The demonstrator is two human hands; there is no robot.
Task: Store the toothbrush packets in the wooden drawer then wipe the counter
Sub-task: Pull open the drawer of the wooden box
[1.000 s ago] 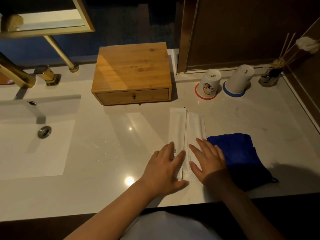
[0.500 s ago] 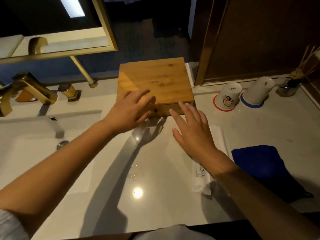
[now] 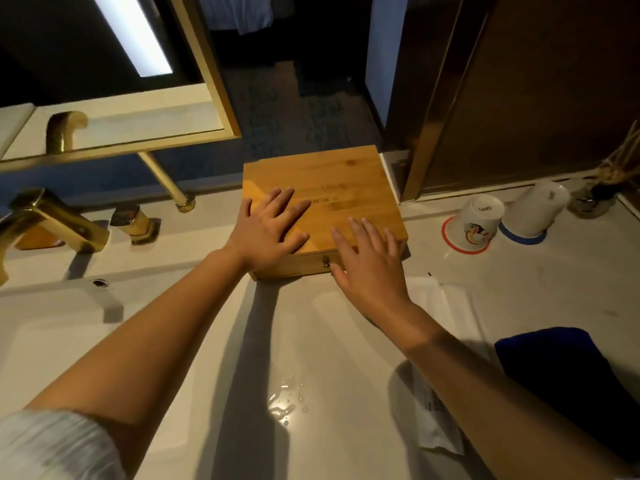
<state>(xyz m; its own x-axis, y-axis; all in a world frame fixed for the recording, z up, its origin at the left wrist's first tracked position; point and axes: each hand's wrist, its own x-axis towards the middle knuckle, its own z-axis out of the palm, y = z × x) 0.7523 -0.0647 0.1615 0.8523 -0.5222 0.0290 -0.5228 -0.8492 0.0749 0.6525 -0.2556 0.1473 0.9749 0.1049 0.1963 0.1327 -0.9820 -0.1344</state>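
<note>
A wooden drawer box (image 3: 349, 188) stands at the back of the white counter (image 3: 322, 344), its drawer shut with a small knob (image 3: 326, 261) on the front. My left hand (image 3: 270, 232) lies flat on the box's top, fingers spread. My right hand (image 3: 372, 268) hovers open at the box's front right, thumb close to the knob. The white toothbrush packets (image 3: 446, 306) lie on the counter under my right forearm, partly hidden. A blue cloth (image 3: 561, 368) lies to their right.
A sink basin (image 3: 52, 341) with gold taps (image 3: 52, 216) is at left. Two upturned cups (image 3: 483, 220) and a reed diffuser (image 3: 595, 199) stand at the back right. Water drops (image 3: 285, 401) sit on the counter near me. A mirror frame (image 3: 204, 64) rises behind.
Both hands left the packets and reached forward to the wooden box. My left hand now rests on its top, and my right hand has come up to the drawer front.
</note>
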